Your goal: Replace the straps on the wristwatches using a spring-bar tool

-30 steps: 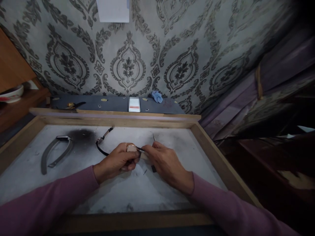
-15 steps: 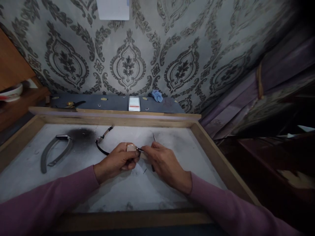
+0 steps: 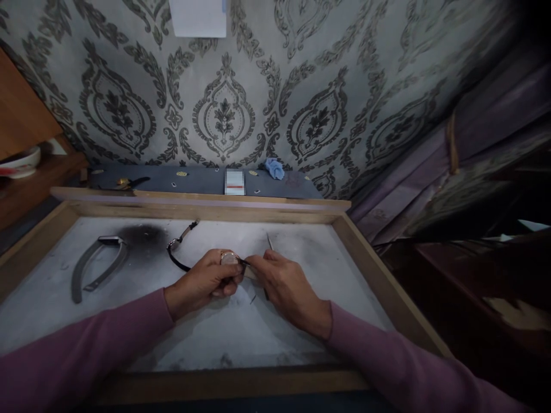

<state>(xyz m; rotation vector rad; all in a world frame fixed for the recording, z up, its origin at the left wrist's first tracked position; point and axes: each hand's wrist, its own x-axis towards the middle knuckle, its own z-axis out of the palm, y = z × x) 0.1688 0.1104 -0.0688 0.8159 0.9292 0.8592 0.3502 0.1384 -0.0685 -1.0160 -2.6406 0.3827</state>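
Note:
My left hand [image 3: 217,275] is closed round a round watch case [image 3: 229,259] with a thin gold-toned rim, its pale round face turned up. Close by on the right, my right hand [image 3: 284,284] pinches a slim dark piece [image 3: 244,263] that meets the watch's right edge. Whether this is a tool tip or part of a strap, I cannot tell. A thin pointed metal rod [image 3: 270,241] shows just beyond the right knuckles; the hand hides the rest of it. Below the hands a small dark pin-like sliver [image 3: 252,299] lies on the white surface.
A wooden-rimmed tray [image 3: 387,281] surrounds the work. On its left lies a watch with a grey band [image 3: 86,264], and nearer the middle a watch with a black strap [image 3: 177,261]. Behind the rim are a phone-like rectangle [image 3: 235,182] and a crumpled blue cloth [image 3: 274,168].
The watch has tilted slightly in my left hand, so its round face shows more plainly. My right hand has shifted a little to the left, and the dark piece still meets the watch's edge.

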